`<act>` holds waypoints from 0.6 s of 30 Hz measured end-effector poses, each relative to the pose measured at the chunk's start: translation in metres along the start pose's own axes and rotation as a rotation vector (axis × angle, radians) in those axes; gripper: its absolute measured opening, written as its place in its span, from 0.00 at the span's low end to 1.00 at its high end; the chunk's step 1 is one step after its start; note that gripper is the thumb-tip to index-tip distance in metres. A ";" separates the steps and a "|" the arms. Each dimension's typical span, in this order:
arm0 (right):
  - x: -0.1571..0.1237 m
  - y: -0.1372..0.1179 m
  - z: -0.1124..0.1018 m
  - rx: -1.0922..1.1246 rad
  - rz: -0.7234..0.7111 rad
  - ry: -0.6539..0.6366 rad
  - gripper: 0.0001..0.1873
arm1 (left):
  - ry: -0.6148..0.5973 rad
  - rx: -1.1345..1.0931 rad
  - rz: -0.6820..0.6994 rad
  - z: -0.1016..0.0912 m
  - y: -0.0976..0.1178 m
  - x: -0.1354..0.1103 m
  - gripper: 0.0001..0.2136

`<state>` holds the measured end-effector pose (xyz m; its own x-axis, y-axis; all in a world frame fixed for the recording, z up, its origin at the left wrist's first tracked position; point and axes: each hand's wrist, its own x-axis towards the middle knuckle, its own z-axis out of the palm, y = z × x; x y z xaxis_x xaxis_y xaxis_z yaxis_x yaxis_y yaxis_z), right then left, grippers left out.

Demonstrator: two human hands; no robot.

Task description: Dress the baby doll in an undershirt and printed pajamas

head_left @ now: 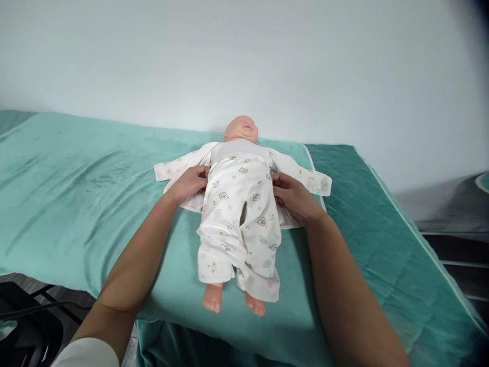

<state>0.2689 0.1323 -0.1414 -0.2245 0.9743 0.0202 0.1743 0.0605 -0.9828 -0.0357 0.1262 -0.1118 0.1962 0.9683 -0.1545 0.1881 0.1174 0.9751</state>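
A baby doll lies on its back, head toward the wall and bare feet toward me. It wears patterned white baby trousers, which have a gap at the crotch. Beneath it a white baby jacket lies spread out with both sleeves to the sides. At the left edge of the trousers, my left hand is closed with curled fingers gripping the fabric. My right hand is closed the same way on the opposite edge. The fingertips of both hands are partly hidden by cloth.
A light green sheet covers the bed, with a darker quilted cover on the right. Behind the bed stands a white wall. A black chair-like object with a cable is at the lower left.
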 end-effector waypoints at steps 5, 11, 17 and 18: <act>0.005 0.003 0.009 0.028 -0.008 0.027 0.16 | -0.022 0.003 -0.039 0.004 0.002 -0.002 0.08; 0.008 0.006 0.011 -0.028 -0.027 0.052 0.14 | -0.006 -0.087 -0.055 0.009 -0.004 0.001 0.10; 0.007 0.002 0.014 -0.263 -0.089 0.138 0.09 | 0.086 -0.102 -0.102 0.016 -0.002 0.001 0.10; 0.007 0.002 0.014 -0.297 -0.104 0.152 0.09 | 0.092 -0.106 -0.106 0.017 -0.001 0.001 0.11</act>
<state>0.2546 0.1363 -0.1457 -0.1144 0.9794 0.1664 0.4342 0.1999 -0.8783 -0.0188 0.1233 -0.1159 0.0911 0.9648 -0.2467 0.0994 0.2376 0.9663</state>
